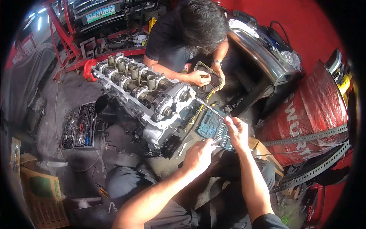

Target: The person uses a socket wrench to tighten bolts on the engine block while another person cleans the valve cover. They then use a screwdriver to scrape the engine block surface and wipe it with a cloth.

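Note:
My right hand (238, 134) is closed around the lower end of a long, thin metal tool (210, 107), which slants up and left toward the near corner of the engine's cylinder head (152, 119). Whether its tip touches the engine is unclear. My left hand (198, 155) is closed beside it, pinching something small and shiny that I cannot make out. Behind both hands lies a teal socket case (207, 124) with metal pieces in it. Several metal cylinders (151, 82) stand upright on top of the engine.
Across from me a person (167, 45) bends over a cover with a yellowish edge (199, 65), both hands on it. A tool tray (82, 128) is on the floor at left. At right are a wrapped red drum (305, 114) and perforated metal bars (310, 134).

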`<control>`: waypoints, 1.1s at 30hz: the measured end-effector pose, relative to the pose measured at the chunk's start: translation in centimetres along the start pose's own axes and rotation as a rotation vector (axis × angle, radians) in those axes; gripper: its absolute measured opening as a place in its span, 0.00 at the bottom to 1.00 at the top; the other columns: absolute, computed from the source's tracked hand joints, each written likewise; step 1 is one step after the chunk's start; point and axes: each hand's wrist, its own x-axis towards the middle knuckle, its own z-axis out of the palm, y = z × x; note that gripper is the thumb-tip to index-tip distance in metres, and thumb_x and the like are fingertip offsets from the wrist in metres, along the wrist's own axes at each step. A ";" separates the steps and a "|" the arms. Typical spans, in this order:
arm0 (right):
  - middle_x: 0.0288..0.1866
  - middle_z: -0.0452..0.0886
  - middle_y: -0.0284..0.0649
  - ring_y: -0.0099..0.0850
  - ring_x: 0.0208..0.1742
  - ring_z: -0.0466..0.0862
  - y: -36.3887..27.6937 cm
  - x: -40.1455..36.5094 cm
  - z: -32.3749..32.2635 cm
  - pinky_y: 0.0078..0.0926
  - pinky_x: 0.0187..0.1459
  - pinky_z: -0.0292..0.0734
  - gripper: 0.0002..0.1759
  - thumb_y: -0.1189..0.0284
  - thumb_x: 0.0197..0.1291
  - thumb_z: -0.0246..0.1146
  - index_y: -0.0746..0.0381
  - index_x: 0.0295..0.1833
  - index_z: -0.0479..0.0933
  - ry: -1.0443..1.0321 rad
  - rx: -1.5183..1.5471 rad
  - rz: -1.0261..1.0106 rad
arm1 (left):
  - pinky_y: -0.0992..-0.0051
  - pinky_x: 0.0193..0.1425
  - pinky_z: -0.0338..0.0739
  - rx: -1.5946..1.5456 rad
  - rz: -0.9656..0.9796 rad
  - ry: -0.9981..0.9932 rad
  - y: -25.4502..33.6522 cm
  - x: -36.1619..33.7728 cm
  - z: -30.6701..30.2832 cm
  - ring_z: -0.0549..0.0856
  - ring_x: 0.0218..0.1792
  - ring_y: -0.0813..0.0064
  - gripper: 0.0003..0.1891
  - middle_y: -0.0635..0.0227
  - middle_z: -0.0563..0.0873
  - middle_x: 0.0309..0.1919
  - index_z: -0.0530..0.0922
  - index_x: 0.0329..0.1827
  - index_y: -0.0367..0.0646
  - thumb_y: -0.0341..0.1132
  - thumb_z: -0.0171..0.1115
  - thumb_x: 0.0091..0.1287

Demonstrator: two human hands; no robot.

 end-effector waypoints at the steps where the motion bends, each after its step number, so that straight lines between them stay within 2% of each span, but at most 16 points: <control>1: 0.25 0.77 0.32 0.20 0.29 0.71 0.1 0.0 0.1 0.24 0.33 0.68 0.20 0.58 0.66 0.69 0.67 0.39 0.84 0.007 -0.011 -0.032 | 0.57 0.40 0.81 0.012 -0.011 -0.004 -0.2 -0.1 0.0 0.86 0.36 0.51 0.07 0.54 0.86 0.32 0.76 0.46 0.39 0.32 0.61 0.70; 6: 0.27 0.80 0.34 0.21 0.30 0.74 -1.0 -0.2 1.2 0.24 0.35 0.71 0.16 0.62 0.67 0.69 0.67 0.42 0.84 0.031 -0.019 -0.107 | 0.57 0.39 0.80 0.004 0.000 -0.005 -0.7 0.0 -0.2 0.86 0.35 0.51 0.07 0.53 0.86 0.32 0.76 0.47 0.40 0.33 0.60 0.72; 8: 0.25 0.74 0.26 0.16 0.27 0.68 -0.3 0.2 1.8 0.19 0.29 0.64 0.15 0.64 0.69 0.68 0.66 0.38 0.82 0.094 -0.016 -0.260 | 0.56 0.38 0.80 -0.005 -0.020 -0.007 -0.6 0.1 -0.3 0.86 0.35 0.50 0.07 0.52 0.86 0.32 0.75 0.47 0.40 0.33 0.60 0.72; 10: 0.22 0.69 0.24 0.15 0.22 0.65 -1.4 0.1 1.6 0.18 0.25 0.60 0.18 0.61 0.69 0.68 0.65 0.36 0.80 0.001 0.289 0.126 | 0.55 0.37 0.79 -0.033 -0.099 -0.036 -0.6 -0.4 0.0 0.87 0.35 0.48 0.08 0.51 0.86 0.32 0.75 0.47 0.41 0.34 0.60 0.73; 13: 0.19 0.63 0.22 0.15 0.17 0.59 -1.4 1.5 0.7 0.18 0.21 0.54 0.19 0.59 0.70 0.66 0.65 0.36 0.78 -0.166 0.484 0.265 | 0.54 0.36 0.79 -0.056 -0.262 -0.101 -1.3 -0.6 0.8 0.87 0.36 0.45 0.09 0.49 0.86 0.33 0.75 0.49 0.42 0.37 0.59 0.74; 16: 0.18 0.60 0.22 0.16 0.16 0.57 -1.8 1.6 0.5 0.19 0.19 0.51 0.18 0.61 0.70 0.66 0.65 0.35 0.77 -0.176 0.528 0.303 | 0.52 0.37 0.78 -0.042 -0.345 -0.172 -1.6 -1.2 2.4 0.87 0.37 0.43 0.11 0.48 0.86 0.33 0.76 0.53 0.44 0.39 0.58 0.74; 18: 0.16 0.61 0.23 0.16 0.14 0.57 -1.4 2.0 0.5 0.20 0.17 0.49 0.18 0.61 0.70 0.66 0.64 0.36 0.76 -0.193 0.633 0.419 | 0.49 0.40 0.77 -0.088 -0.391 -0.162 -2.4 -1.8 4.6 0.86 0.38 0.41 0.13 0.47 0.87 0.34 0.78 0.56 0.45 0.39 0.57 0.75; 19: 0.16 0.61 0.22 0.16 0.14 0.56 -1.4 2.0 0.4 0.19 0.17 0.49 0.17 0.61 0.70 0.66 0.64 0.35 0.76 -0.202 0.650 0.422 | 0.55 0.40 0.79 -0.142 -0.351 -0.066 -3.1 -2.0 6.1 0.88 0.38 0.47 0.10 0.49 0.87 0.33 0.76 0.54 0.45 0.39 0.57 0.75; 22: 0.17 0.61 0.20 0.14 0.15 0.55 -1.8 1.9 0.4 0.17 0.17 0.49 0.16 0.62 0.69 0.67 0.63 0.33 0.77 -0.203 0.657 0.440 | 0.56 0.42 0.79 -0.188 -0.360 -0.095 -3.5 -1.6 7.8 0.88 0.40 0.49 0.10 0.49 0.87 0.34 0.76 0.54 0.44 0.38 0.57 0.75; 24: 0.18 0.61 0.20 0.14 0.16 0.55 -1.3 2.1 0.4 0.17 0.18 0.49 0.16 0.63 0.68 0.68 0.63 0.33 0.77 -0.230 0.693 0.437 | 0.57 0.42 0.79 -0.182 -0.437 -0.135 -2.2 -0.9 7.2 0.88 0.40 0.49 0.10 0.49 0.87 0.35 0.76 0.54 0.43 0.37 0.57 0.75; 25: 0.18 0.61 0.20 0.14 0.16 0.55 -1.3 2.1 0.3 0.16 0.18 0.49 0.15 0.64 0.67 0.69 0.63 0.33 0.77 -0.240 0.711 0.446 | 0.57 0.41 0.78 -0.186 -0.364 -0.069 -2.6 -1.1 7.9 0.88 0.38 0.49 0.10 0.51 0.87 0.33 0.76 0.54 0.42 0.35 0.57 0.75; 28: 0.17 0.61 0.20 0.14 0.16 0.55 -1.4 2.0 0.3 0.17 0.18 0.50 0.16 0.63 0.68 0.69 0.63 0.33 0.78 -0.251 0.718 0.443 | 0.59 0.39 0.78 -0.222 -0.319 0.025 -3.0 -1.3 9.1 0.87 0.34 0.53 0.10 0.54 0.86 0.31 0.76 0.54 0.42 0.34 0.57 0.75; 31: 0.17 0.61 0.21 0.14 0.16 0.56 -1.2 2.1 0.1 0.17 0.19 0.52 0.16 0.62 0.69 0.68 0.63 0.34 0.77 -0.278 0.731 0.449 | 0.64 0.38 0.78 -0.313 -0.397 -0.016 -3.0 -0.8 9.0 0.86 0.32 0.62 0.10 0.58 0.85 0.30 0.77 0.54 0.42 0.34 0.58 0.74; 33: 0.17 0.62 0.22 0.15 0.17 0.58 -1.0 2.2 0.2 0.17 0.21 0.55 0.17 0.61 0.70 0.66 0.63 0.35 0.78 -0.283 0.747 0.445 | 0.69 0.38 0.77 -0.388 -0.379 0.024 -3.2 -0.3 9.5 0.83 0.31 0.70 0.10 0.64 0.84 0.29 0.78 0.54 0.41 0.33 0.59 0.74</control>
